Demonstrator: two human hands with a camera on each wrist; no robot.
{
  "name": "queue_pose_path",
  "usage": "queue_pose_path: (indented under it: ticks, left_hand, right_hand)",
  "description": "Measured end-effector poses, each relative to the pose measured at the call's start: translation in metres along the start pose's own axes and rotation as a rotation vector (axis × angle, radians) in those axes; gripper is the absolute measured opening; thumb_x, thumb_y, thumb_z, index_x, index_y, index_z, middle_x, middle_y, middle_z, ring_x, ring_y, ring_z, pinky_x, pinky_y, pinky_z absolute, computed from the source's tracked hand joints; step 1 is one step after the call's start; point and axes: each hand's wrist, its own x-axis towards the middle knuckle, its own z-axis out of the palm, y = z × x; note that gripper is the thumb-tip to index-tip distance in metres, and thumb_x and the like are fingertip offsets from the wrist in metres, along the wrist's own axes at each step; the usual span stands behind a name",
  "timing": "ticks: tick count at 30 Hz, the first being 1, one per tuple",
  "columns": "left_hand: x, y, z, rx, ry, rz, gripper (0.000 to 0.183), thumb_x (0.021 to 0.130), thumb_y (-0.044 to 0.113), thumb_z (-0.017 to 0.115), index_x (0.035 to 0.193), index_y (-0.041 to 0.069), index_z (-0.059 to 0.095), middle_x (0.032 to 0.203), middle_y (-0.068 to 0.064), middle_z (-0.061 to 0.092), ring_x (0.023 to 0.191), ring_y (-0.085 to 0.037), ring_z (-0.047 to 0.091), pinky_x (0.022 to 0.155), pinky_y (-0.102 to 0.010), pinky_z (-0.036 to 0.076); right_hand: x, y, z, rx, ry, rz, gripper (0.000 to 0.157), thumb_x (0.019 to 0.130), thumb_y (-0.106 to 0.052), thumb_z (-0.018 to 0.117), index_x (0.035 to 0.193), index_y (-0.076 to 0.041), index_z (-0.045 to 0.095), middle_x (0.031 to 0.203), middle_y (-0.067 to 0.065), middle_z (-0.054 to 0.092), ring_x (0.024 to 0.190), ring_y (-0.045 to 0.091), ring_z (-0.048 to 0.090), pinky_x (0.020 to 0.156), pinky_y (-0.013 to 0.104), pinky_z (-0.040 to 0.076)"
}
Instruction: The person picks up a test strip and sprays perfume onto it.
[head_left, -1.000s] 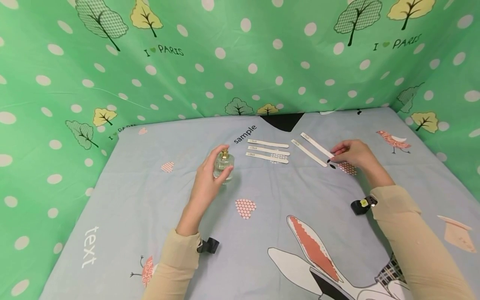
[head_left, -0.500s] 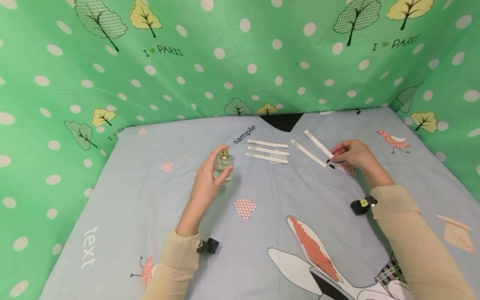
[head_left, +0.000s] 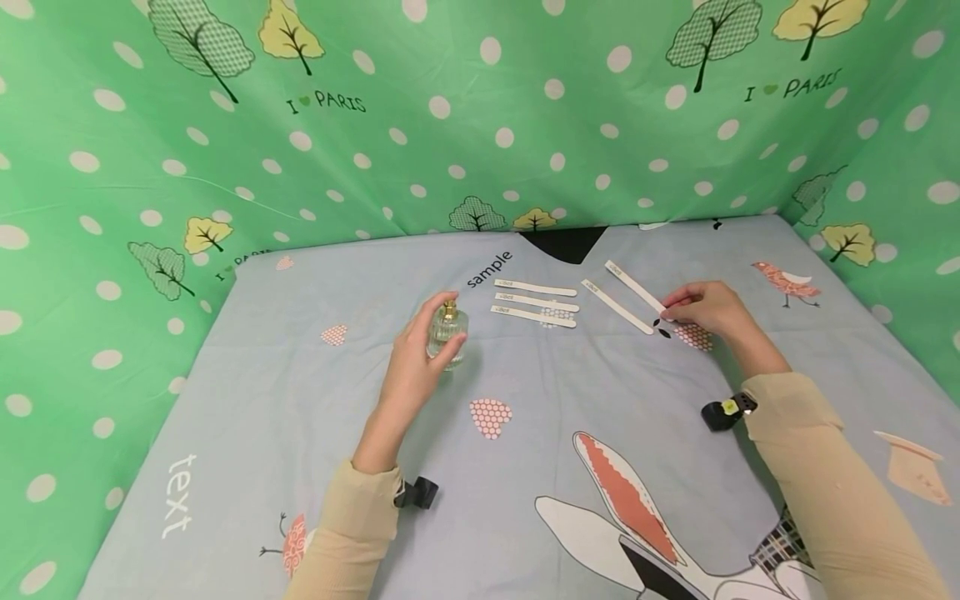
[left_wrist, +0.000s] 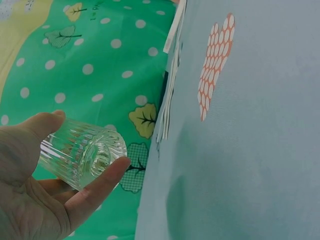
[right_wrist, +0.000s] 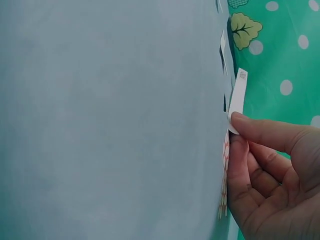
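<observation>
My left hand (head_left: 411, 354) grips a ribbed clear-glass perfume bottle (head_left: 447, 333) with a gold neck, a finger lying over its top. In the left wrist view the bottle's round base (left_wrist: 102, 152) shows, held off the cloth, between thumb and fingers. To the right, my right hand (head_left: 708, 308) pinches the near end of a white perfume test strip (head_left: 633, 287) between thumb and finger. The right wrist view shows that strip (right_wrist: 238, 95) slanting up from the fingertips, small print at its far end. Another strip (head_left: 618, 307) lies beside it on the cloth.
Between the hands, several more white strips (head_left: 536, 302) lie roughly parallel on the grey-blue printed cloth (head_left: 480, 492). A green dotted curtain (head_left: 480, 125) hangs along the back and both sides. Black cameras (head_left: 426, 492) sit on the wrists.
The far end of the pinched strip has swung slightly right, then a little back left. Both hands and the bottle have stayed almost in place.
</observation>
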Motion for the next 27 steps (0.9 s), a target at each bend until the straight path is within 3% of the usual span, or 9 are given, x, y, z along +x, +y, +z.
queue_pose_path:
  ticks: [13, 19, 27]
  left_hand:
    - [0.001, -0.002, -0.001, 0.003, 0.010, 0.022, 0.055, 0.095, 0.018, 0.069, 0.145, 0.021, 0.047, 0.150, -0.005, 0.052, 0.137, -0.029, 0.051, 0.116, -0.048, 0.042]
    - [0.000, -0.002, -0.001, 0.005, 0.002, 0.015, 0.056, 0.095, 0.018, 0.068, 0.145, 0.023, 0.046, 0.151, -0.005, 0.051, 0.138, -0.029, 0.050, 0.117, -0.049, 0.041]
    - [-0.001, -0.003, 0.000, 0.013, 0.006, 0.004, 0.055, 0.095, 0.021, 0.068, 0.145, 0.026, 0.046, 0.150, -0.005, 0.052, 0.135, -0.030, 0.052, 0.114, -0.051, 0.044]
  right_hand:
    - [-0.001, -0.003, 0.000, 0.086, -0.003, 0.039, 0.041, 0.093, -0.018, 0.070, 0.123, 0.009, 0.062, 0.078, -0.011, 0.069, 0.069, -0.001, 0.063, 0.064, 0.017, 0.056]
    - [0.001, -0.006, 0.000, 0.091, 0.001, 0.021, 0.043, 0.093, -0.022, 0.070, 0.124, 0.007, 0.063, 0.078, -0.017, 0.066, 0.069, -0.006, 0.063, 0.065, 0.014, 0.055]
    - [-0.002, -0.012, 0.000, 0.117, -0.013, 0.000, 0.043, 0.094, -0.023, 0.069, 0.125, 0.007, 0.062, 0.082, -0.015, 0.069, 0.072, -0.004, 0.063, 0.067, 0.015, 0.056]
